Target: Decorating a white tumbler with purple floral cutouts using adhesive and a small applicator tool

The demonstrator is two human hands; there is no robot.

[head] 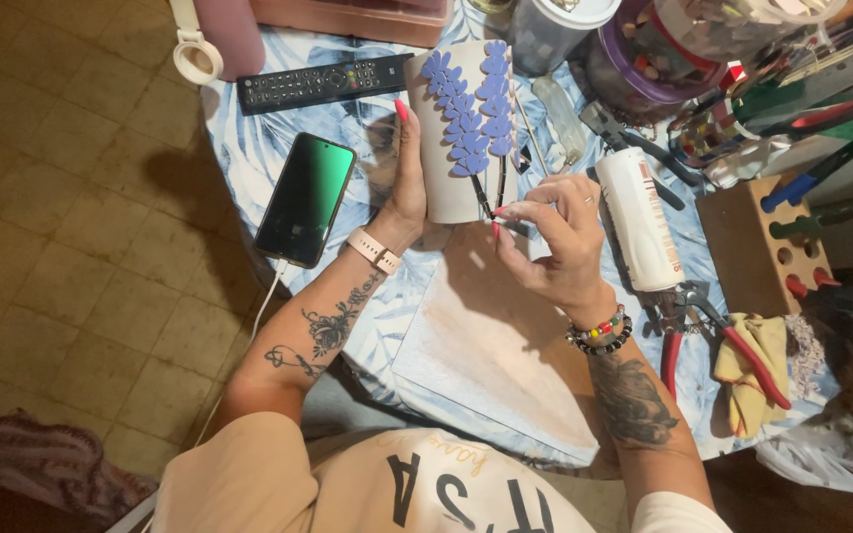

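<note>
White cylinder vase (446, 148) w/ purple mosaic flower petals (471, 109) lay on its side at the far edge of the pale work board (476, 345), on the blue leaf-print tablecloth (249, 158). Our left hand (405, 183) was wrapped round the vase's left side, fingers curled onto it, steadying it. Our right hand (555, 237) was partly closed, thumb & forefinger pinched together at the vase's lower rim by the dark stems; whether anything sat in that pinch we couldn't tell. Just right of that hand lay a white glue tube (639, 222), w/ red-handled pliers (713, 341) near the wrist. Left of the vase: a smartphone (305, 199) & a black remote (318, 82).
</note>
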